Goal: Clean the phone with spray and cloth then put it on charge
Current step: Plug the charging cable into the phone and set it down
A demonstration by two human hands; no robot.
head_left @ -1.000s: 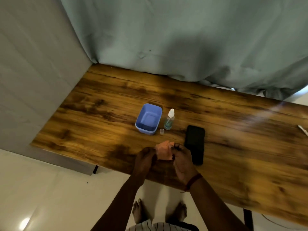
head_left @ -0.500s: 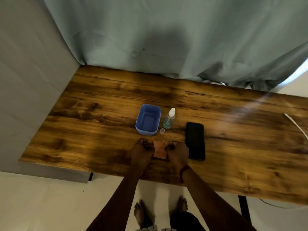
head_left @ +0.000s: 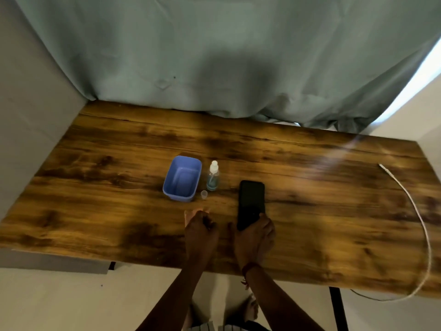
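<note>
Nearby, blue tub (head_left: 182, 179) beside spray bottle (head_left: 212, 176).

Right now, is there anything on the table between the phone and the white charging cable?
No. The phone, with the right hand on its near end, has only bare wooden table between it and the white charging cable. The spray bottle stands on the other side.

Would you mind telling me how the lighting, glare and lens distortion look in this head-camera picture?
Head view: dim and warm overall; a pale glare streak crosses the table at right, and daylight blows out behind the curtain at upper right. The wide lens bends the table edges. A soft shadow falls on the curtain's middle. The phone reads as plain black; the hands are slightly blurred.
</note>
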